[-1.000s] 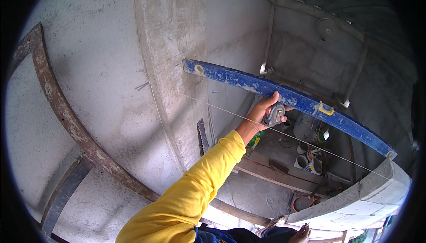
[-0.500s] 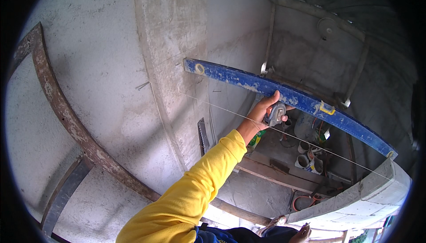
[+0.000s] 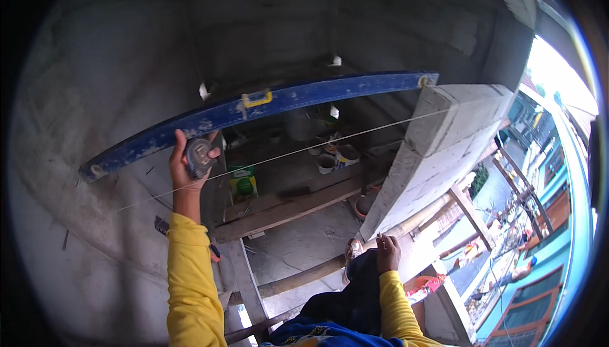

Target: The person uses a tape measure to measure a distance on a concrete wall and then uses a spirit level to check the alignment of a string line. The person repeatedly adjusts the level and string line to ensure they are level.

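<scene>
My left hand (image 3: 180,172) is raised in front of the wall with its fingers wrapped round a grey tape measure (image 3: 200,158). The thumb and fingertips of that hand reach the lower edge of a long blue spirit level (image 3: 298,93). The level is scuffed, with a yellow-framed vial (image 3: 257,99) near its middle. Its right end meets the top of the pale block wall (image 3: 438,115); its left end lies against the plastered wall. A thin taut string (image 3: 342,137) runs below it. My right hand (image 3: 388,255) is low by my knee, fingers closed; what they pinch is too small to name.
Wooden planks (image 3: 298,204) span the space below, with buckets (image 3: 336,158) and a green-and-yellow sack (image 3: 243,182) beyond. A saw (image 3: 162,224) stands near the left wall. Timber poles (image 3: 469,217) and an outdoor drop lie right of the blocks.
My view has swung right, bringing more of the block wall, the outdoors and my right forearm into sight. The left hand still holds the tape measure at the level.
</scene>
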The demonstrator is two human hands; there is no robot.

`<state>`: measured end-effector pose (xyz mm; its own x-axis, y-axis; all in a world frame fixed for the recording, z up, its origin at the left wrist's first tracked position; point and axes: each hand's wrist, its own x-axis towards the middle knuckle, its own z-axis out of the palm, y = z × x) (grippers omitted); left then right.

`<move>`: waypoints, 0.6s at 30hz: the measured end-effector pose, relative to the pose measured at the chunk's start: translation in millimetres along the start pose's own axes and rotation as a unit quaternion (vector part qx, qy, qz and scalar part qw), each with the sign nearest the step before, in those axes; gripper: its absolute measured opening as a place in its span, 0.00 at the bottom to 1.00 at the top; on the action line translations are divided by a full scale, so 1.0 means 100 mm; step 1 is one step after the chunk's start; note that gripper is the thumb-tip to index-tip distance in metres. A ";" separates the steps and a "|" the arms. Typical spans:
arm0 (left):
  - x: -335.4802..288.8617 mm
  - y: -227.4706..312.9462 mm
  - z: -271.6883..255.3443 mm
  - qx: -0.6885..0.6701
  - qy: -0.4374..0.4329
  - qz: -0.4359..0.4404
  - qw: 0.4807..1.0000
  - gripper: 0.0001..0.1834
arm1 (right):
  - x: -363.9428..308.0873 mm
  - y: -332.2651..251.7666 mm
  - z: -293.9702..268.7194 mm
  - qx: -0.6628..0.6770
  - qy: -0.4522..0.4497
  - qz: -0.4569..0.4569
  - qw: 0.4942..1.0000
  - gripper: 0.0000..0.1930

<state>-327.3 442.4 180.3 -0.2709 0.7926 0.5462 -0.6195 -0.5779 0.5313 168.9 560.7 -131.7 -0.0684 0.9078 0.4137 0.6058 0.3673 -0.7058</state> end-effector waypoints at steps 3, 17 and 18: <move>0.01 -0.01 -0.07 0.008 0.003 0.004 1.000 0.25 | -0.02 -0.02 -0.03 -0.004 0.001 0.006 1.000 0.09; -0.03 0.05 -0.11 0.034 0.012 0.002 0.999 0.27 | -0.05 -0.13 -0.08 -0.009 -0.010 0.003 1.000 0.12; -0.03 0.06 -0.11 0.036 0.007 0.002 0.999 0.27 | -0.05 -0.16 -0.09 -0.012 -0.013 0.005 1.000 0.12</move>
<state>-338.6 438.8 174.4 -0.2842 0.7929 0.5391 -0.5636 -0.5930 0.5751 167.0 548.5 -117.7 -0.0831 0.9167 0.3909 0.6254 0.3534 -0.6957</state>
